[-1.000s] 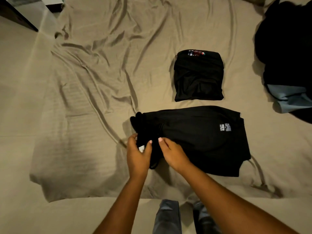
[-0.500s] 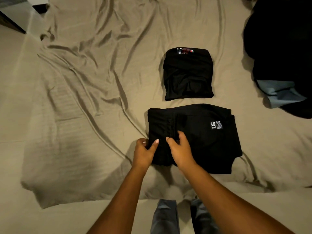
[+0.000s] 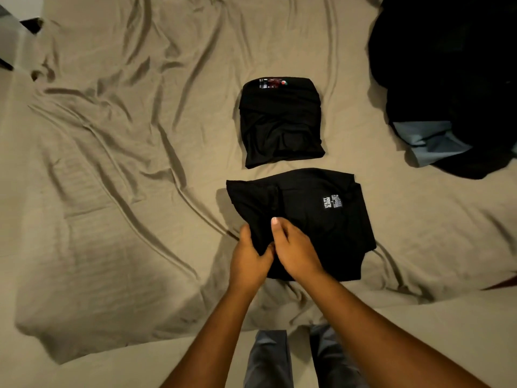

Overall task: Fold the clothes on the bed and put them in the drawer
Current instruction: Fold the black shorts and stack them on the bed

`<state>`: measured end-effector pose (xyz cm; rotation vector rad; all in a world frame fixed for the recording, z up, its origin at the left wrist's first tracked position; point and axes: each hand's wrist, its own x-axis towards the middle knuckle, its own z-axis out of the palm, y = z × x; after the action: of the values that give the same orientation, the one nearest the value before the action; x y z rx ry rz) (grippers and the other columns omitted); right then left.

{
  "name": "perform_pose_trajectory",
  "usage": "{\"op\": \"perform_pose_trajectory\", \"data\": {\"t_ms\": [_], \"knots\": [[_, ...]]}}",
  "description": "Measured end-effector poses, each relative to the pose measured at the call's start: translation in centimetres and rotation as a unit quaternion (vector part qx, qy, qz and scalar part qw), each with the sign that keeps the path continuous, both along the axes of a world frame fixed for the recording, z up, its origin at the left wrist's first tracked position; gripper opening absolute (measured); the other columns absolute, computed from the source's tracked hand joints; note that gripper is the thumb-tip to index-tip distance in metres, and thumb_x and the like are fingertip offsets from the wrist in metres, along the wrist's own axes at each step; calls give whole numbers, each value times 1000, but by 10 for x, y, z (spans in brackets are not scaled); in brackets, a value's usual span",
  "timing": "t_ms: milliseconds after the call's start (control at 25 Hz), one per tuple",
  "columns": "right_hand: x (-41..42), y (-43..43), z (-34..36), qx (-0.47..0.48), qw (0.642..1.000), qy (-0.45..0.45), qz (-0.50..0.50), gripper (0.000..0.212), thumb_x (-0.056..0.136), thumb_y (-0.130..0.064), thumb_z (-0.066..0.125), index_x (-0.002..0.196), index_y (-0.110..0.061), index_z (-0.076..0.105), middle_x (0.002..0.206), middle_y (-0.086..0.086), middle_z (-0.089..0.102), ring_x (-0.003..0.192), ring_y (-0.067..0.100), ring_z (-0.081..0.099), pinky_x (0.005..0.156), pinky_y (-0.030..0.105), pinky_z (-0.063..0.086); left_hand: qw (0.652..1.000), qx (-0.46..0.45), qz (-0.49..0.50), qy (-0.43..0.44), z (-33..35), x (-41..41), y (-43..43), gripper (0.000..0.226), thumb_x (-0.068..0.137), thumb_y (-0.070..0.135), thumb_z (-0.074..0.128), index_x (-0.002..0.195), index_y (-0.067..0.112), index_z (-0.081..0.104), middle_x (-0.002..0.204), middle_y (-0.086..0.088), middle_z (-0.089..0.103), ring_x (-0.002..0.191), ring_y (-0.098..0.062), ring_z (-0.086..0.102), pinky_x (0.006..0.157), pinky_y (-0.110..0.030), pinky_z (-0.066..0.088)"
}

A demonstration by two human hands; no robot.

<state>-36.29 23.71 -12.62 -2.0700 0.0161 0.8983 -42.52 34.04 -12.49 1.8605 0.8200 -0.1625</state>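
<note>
Head view: wrinkled tan bed sheet (image 3: 112,169) carrying a folded black item (image 3: 279,124) at centre, a half-folded black garment (image 3: 321,219) just beside it on the near side, and a dark clothes pile (image 3: 447,79) at far right. Left hand (image 3: 249,261) curled round the near-left edge of the half-folded black garment, gripping a bunched fold. Right hand (image 3: 296,253) touching the left, thumb laid over the same fold, pinching it.

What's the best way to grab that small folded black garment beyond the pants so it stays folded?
Probably by its left and right edges, scooping under from both sides. The garment lies flat and roughly square, with bare sheet at both sides, while the pants crowd its near edge and loose layers cross on top, so a top pinch may unfold it.
</note>
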Motion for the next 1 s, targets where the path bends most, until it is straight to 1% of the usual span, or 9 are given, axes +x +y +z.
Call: {"op": "perform_pose_trajectory", "data": {"t_ms": [160, 240, 360, 440, 520, 680, 760, 880, 1000], "knots": [[23, -21, 13, 65, 989, 95, -94, 52, 95, -70, 43, 99, -25, 68, 100, -7, 70, 95, 8, 65, 89, 29, 52, 975, -72, -208, -8, 9, 8, -26, 93, 83, 22, 72, 157, 37, 17, 137, 22, 51, 119, 4, 55, 94, -18, 50], [32, -31, 8, 92, 978, 122, -139, 32, 93, -58, 60, 99, -27, 67, 101, -4, 72, 97, 12, 69, 88, 30, 55, 964, -145, -222, 9, 7, 15, -29, 92, 81, 26, 79, 155, 36, 26, 117, 14, 66, 99, -2, 64, 87, -27, 55], [46, -60, -7, 112, 962, 120, -220, 21, 97, -32, 64, 115, -21, 67, 111, 0, 72, 105, 17, 68, 94, 34, 55, 979, -125, -163, 9, 7, 29, -40, 57, 82, 29, 82, 134, 28, 58, 83, 6, 60, 69, -6, 55, 74, -30, 51], [51, -80, -22, 65, 961, 102, -251, 24, 100, -29, 60, 120, -15, 66, 114, 3, 69, 109, 22, 66, 96, 38, 53, 995, 34, -87, 23, 3, 41, -47, 42, 86, 37, 76, 123, 23, 62, 96, 4, 57, 80, -8, 56, 77, -27, 49], [51, -98, -35, -4, 958, 83, -273, 25, 102, -27, 58, 120, -10, 64, 116, 9, 67, 111, 29, 63, 91, 36, 50, 989, 112, -22, 91, -5, 53, -54, 55, 86, 43, 74, 126, 12, 54, 118, -6, 54, 104, -22, 57, 89, -34, 49], [52, -112, -41, -93, 965, 48, -243, 32, 101, -24, 58, 128, -8, 55, 123, 18, 63, 115, 39, 60, 92, 39, 47, 980, -46, 33, 192, -31, 67, -71, 60, 83, 45, 77, 122, 7, 52, 121, -11, 65, 105, -27, 64, 92, -39, 55], [47, -107, -34, -144, 973, -21, -182, 39, 100, -22, 59, 136, -10, 49, 130, 18, 59, 120, 38, 56, 95, 41, 48, 969, -144, 100, 175, -33, 67, -73, 57, 81, 41, 80, 120, 10, 53, 113, -7, 68, 97, -20, 67, 87, -38, 58], [36, -104, -23, -191, 964, -153, -108, 44, 99, -33, 57, 139, -15, 51, 135, 14, 53, 124, 34, 48, 99, 45, 46, 972, -166, 119, 118, -25, 67, -77, 47, 84, 26, 80, 121, 13, 55, 110, -3, 69, 92, -15, 68, 78, -29, 58], [36, -112, -23, -112, 987, -66, -95, 55, 102, -52, 43, 147, -20, 46, 146, 9, 48, 134, 29, 44, 108, 46, 43, 977, -190, 81, 59, -14, 71, -95, 43, 83, 16, 78, 122, 20, 60, 108, -2, 73, 93, -14, 72, 81, -30, 60]]}}
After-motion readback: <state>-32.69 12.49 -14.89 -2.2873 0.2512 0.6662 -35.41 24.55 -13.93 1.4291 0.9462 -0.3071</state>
